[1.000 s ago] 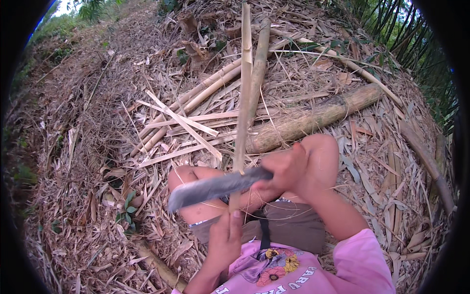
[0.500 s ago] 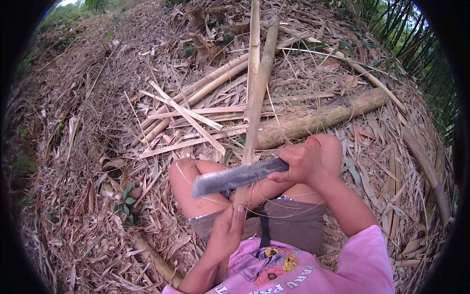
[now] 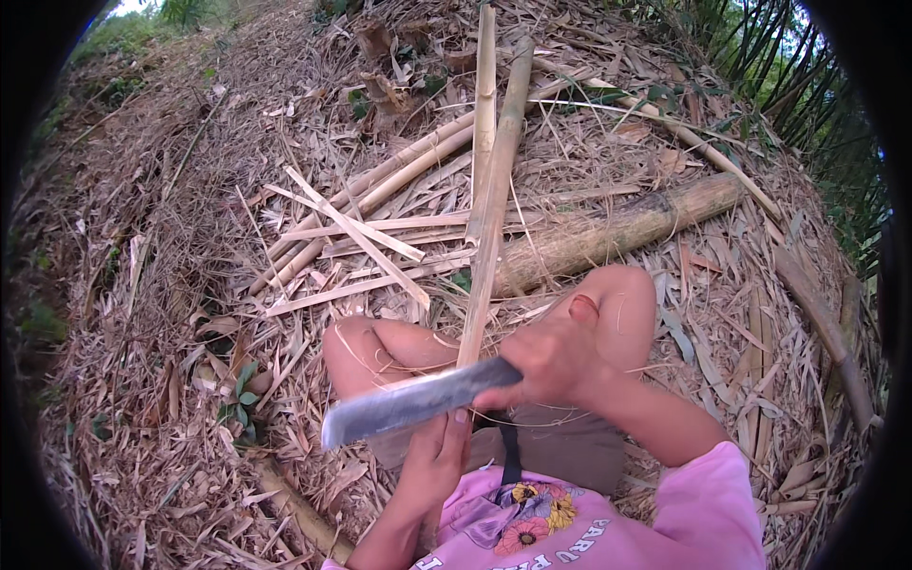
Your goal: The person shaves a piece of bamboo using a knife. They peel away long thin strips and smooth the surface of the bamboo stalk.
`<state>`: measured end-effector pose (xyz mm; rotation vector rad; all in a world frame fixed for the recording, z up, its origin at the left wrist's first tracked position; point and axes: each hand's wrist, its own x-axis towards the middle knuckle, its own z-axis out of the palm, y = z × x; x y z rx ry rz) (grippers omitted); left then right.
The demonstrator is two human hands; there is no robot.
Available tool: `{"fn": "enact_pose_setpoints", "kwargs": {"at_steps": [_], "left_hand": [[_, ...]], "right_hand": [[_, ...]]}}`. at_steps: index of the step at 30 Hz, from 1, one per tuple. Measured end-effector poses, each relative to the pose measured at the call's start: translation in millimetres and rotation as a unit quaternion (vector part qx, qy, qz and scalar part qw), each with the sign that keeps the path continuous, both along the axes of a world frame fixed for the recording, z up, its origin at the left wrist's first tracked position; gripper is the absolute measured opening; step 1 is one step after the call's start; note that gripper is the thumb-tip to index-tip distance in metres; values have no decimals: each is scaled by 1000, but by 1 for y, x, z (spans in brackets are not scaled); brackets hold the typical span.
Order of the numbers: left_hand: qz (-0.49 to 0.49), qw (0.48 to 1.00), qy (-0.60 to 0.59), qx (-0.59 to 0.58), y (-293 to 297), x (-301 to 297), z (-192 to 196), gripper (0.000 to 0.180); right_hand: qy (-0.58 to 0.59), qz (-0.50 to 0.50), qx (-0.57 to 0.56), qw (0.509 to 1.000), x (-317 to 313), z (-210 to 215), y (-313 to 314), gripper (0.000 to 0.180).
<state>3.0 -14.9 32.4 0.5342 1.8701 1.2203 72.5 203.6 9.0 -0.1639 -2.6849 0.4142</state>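
Note:
My right hand [image 3: 546, 363] is closed round the handle of a machete [image 3: 418, 404]; its broad grey blade points left across my lap. The blade lies over the near end of a long bamboo strip [image 3: 483, 275], just beyond my left hand. My left hand [image 3: 439, 454] grips that near end, fingers wrapped round it. The strip runs away from me between my knees, its far part resting across a thick bamboo log [image 3: 617, 233]. Thin curled shavings hang about my legs. The blade hides part of the strip and the tips of my left fingers.
Several split bamboo slats [image 3: 366, 237] lie crossed beyond my left knee. Another upright-looking bamboo length [image 3: 484, 104] lies beside the strip's far end. Cut stumps [image 3: 385, 93] stand farther off. A curved branch [image 3: 825, 323] lies at right, and dry leaves cover the ground.
The machete has slid along the strip toward me and left, from over my shins to close by my left hand. My left hand has stayed nearly in place on the strip.

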Motion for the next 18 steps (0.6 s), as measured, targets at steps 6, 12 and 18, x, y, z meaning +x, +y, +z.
{"fn": "enact_pose_setpoints", "kwargs": {"at_steps": [6, 12, 18], "left_hand": [[-9, 1000, -10, -27, -24, 14, 0, 38], [-15, 997, -65, -39, -36, 5, 3, 38], [-7, 995, -94, -36, -52, 3, -2, 35]], "right_hand": [[-38, -183, -108, 976, -13, -8, 58, 62], [-86, -157, -70, 981, -10, -14, 78, 64], [9, -188, -102, 977, -21, -16, 100, 67]]}}
